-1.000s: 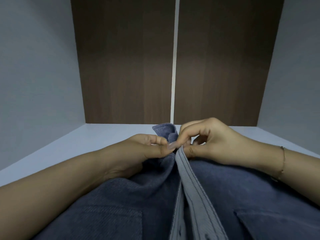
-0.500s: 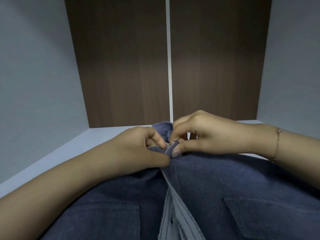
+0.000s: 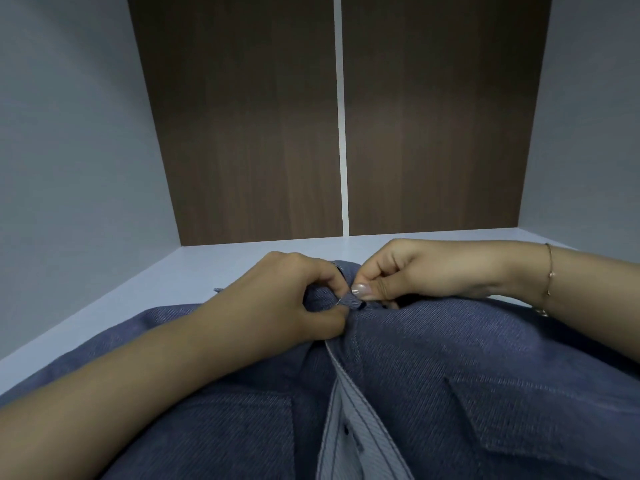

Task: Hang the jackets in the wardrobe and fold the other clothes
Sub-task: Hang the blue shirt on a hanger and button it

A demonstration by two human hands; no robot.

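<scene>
A blue denim jacket (image 3: pixel 450 368) lies spread front-up across the bottom of the view, with chest pockets on both sides and a pale inner placket (image 3: pixel 349 420) showing down the middle. At its collar end, my left hand (image 3: pixel 287 299) pinches the left front edge between thumb and fingers. My right hand (image 3: pixel 419 271) pinches the opposite edge right beside it, thumbnail facing me. Both hands meet at the top of the front opening. A thin bracelet sits on my right wrist.
The jacket rests on a white shelf floor (image 3: pixel 138 299) inside a cabinet. A dark brown wooden back panel (image 3: pixel 259 133) with a white vertical seam stands behind, and pale grey side walls (image 3: pixel 62 150) close in left and right.
The two front edges have been drawn together at the collar, covering most of the pale placket there. Both hands sank lower onto the jacket.
</scene>
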